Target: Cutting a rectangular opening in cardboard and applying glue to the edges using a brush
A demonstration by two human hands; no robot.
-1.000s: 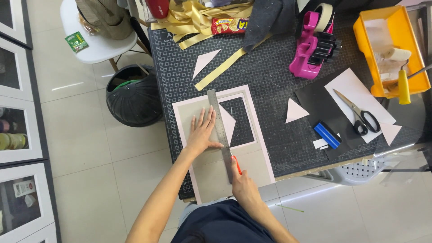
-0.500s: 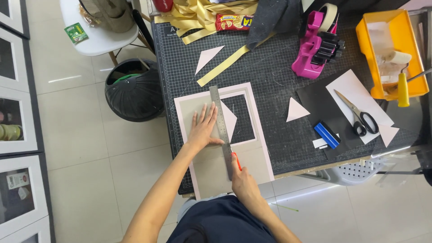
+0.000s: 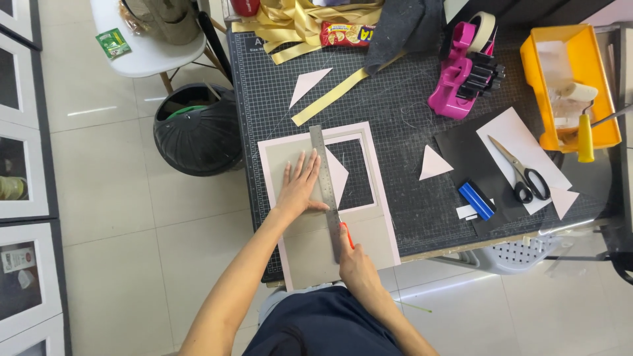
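One cutting mat [image 3: 409, 99], dark, gridded, covers table. Grey board with pink border [image 3: 369, 224] lies at mat's near-left, window cut through its far half. Steel ruler [image 3: 325, 181] runs near-to-far across board. Left hand [image 3: 298, 184] flat on board, fingers spread, just left of ruler, fingertips touching its edge. Right hand [image 3: 353, 264] closed around orange-handled knife [image 3: 345, 235] at ruler's near right edge; blade tip hidden.

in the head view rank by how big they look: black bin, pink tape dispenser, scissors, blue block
1. black bin
2. pink tape dispenser
3. scissors
4. blue block

The bin stands on the floor, farther from the camera than the things on the table, so it is likely bigger than it looks.
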